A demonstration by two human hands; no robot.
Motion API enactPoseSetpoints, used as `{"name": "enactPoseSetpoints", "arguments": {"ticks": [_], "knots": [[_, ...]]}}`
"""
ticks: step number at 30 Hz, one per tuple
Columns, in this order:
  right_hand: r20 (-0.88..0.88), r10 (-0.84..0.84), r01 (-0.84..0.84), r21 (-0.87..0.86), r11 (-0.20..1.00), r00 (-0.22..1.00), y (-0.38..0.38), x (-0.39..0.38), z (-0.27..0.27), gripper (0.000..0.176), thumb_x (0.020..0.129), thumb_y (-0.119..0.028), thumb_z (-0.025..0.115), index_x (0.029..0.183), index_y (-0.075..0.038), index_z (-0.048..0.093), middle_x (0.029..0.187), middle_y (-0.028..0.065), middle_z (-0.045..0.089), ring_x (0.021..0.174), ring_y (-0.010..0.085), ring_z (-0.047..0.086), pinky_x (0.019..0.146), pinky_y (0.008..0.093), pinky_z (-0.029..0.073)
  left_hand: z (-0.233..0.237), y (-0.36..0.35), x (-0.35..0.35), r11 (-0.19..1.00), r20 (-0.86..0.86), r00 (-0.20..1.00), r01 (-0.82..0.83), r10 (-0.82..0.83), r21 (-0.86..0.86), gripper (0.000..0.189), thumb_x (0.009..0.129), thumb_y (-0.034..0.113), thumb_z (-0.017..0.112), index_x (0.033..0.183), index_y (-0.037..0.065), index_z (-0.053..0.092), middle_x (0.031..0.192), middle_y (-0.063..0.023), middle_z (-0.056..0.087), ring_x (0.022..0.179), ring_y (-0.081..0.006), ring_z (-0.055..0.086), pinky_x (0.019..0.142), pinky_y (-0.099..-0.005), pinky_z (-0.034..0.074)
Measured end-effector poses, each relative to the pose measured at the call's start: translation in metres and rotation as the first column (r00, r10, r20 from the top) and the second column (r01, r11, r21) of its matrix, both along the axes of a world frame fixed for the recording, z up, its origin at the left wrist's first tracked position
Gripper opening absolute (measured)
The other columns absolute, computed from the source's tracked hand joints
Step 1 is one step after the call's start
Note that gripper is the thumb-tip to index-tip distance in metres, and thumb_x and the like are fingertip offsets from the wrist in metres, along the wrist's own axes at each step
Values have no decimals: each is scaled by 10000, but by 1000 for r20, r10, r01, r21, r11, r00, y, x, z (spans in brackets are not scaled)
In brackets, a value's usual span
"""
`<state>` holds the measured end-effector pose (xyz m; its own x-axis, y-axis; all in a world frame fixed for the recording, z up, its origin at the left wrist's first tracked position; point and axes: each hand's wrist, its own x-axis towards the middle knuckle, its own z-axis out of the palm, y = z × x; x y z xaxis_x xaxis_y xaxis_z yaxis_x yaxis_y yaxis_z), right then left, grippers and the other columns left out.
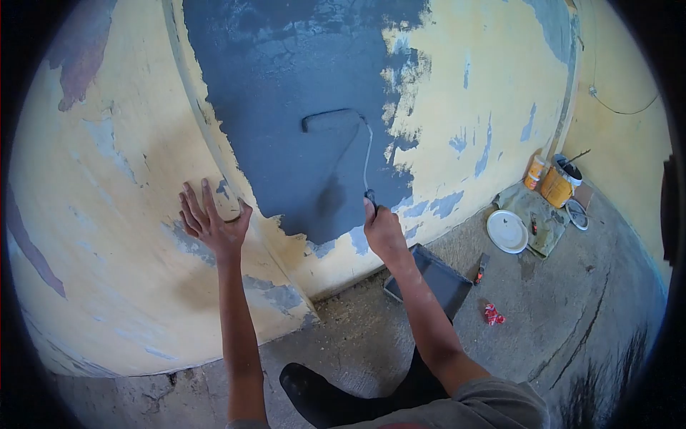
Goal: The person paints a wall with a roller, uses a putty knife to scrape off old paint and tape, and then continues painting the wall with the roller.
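Note:
My right hand (pixel 385 232) is closed round the dark handle of a paint roller (pixel 369 154). Its thin metal frame runs up to the roller head, which lies against a dark grey-blue painted patch (pixel 279 164) on the wall and nearly blends into it. My left hand (pixel 216 220) rests with fingers spread on the cream wall (pixel 164 272), beside a vertical corner edge left of the patch. A paint tray (pixel 443 275) with grey paint sits on the floor by the wall, partly hidden behind my right forearm.
A white lid (pixel 507 231) and a cloth (pixel 547 239) lie on the floor to the right. An orange paint bucket (pixel 557 187) and a smaller container (pixel 535 171) stand by the far corner. Near the tray are a scraper (pixel 481 268) and a red-and-white crumpled wrapper (pixel 492 314).

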<state>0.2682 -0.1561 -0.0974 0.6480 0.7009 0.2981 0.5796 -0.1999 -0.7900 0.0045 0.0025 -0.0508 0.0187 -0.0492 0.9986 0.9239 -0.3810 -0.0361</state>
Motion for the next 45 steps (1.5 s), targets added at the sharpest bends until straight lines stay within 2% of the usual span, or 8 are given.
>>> {"name": "enactPoseSetpoints", "arguments": {"ticks": [7, 10, 15, 21, 26, 34, 42, 45], "knots": [[95, -27, 5, 224, 975, 995, 44, 33, 155, 610, 1005, -454, 397, 941, 103, 637, 935, 378, 615, 957, 549, 572, 833, 539, 484, -1, -3, -1, 1000, 6, 1000, -22, 22, -16, 732, 766, 535, 636, 1390, 170, 522, 1487, -131, 418, 1374, -323, 370, 1090, -468, 265], [210, -3, -70, 341, 938, 978, 35, 52, 219, 688, 992, -536, 400, 839, 96, 626, 710, 276, 641, 656, 433, 651, 597, 502, 508, 2, -3, 0, 1000, 7, 1000, -15, 15, 2, 738, 766, 540, 631, 1394, 169, 519, 1486, -132, 419, 1372, -324, 372, 1087, -469, 266], [-244, 265, -173, 343, 923, 933, -40, 59, 236, 507, 993, -522, 442, 866, -34, 501, 558, -39, 334, 425, 88, 357, 372, 282, 321, 1, -5, 0, 999, -2, 999, -35, 35, 0, 750, 767, 545, 627, 1404, 167, 509, 1484, -134, 421, 1370, -325, 375, 1080, -463, 271], [-146, 209, -143, 368, 919, 967, -34, 136, 187, 557, 1023, -470, 373, 847, 30, 544, 584, 45, 454, 415, 136, 489, 373, 324, 406, 2, -5, 1, 1000, -16, 1000, -18, 18, 1, 771, 779, 553, 612, 1420, 145, 483, 1496, -146, 397, 1383, -328, 356, 1079, -493, 267], [180, -33, -20, 282, 959, 983, 6, 167, 173, 578, 1028, -415, 351, 971, 98, 612, 863, 363, 619, 899, 551, 578, 855, 551, 469, 3, -8, 5, 999, -17, 999, -41, 40, -6, 754, 785, 506, 608, 1432, 146, 463, 1497, -155, 390, 1380, -341, 354, 1077, -498, 273], [170, 2, -28, 153, 988, 985, -12, 161, -2, 518, 1019, -383, 397, 947, 83, 611, 883, 380, 601, 902, 546, 578, 804, 567, 477, 1, -3, 7, 998, 6, 998, -69, 69, 0, 733, 795, 472, 599, 1439, 153, 454, 1499, -145, 393, 1369, -338, 368, 1065, -498, 287], [226, -98, 44, 234, 971, 969, 15, 175, 183, 505, 1021, -374, 399, 894, 52, 637, 807, 339, 617, 862, 525, 597, 723, 536, 528, -2, 4, 8, 997, 9, 998, -66, 66, 34, 732, 786, 483, 588, 1425, 145, 478, 1494, -137, 404, 1368, -329, 369, 1057, -494, 292], [253, -97, 31, 252, 967, 962, 25, 174, 157, 556, 1019, -402, 397, 853, 76, 628, 818, 360, 610, 875, 527, 598, 745, 539, 524, -3, 4, 5, 998, 11, 999, -47, 46, 30, 715, 794, 487, 588, 1417, 151, 492, 1491, -133, 409, 1370, -324, 365, 1055, -490, 289]]}}
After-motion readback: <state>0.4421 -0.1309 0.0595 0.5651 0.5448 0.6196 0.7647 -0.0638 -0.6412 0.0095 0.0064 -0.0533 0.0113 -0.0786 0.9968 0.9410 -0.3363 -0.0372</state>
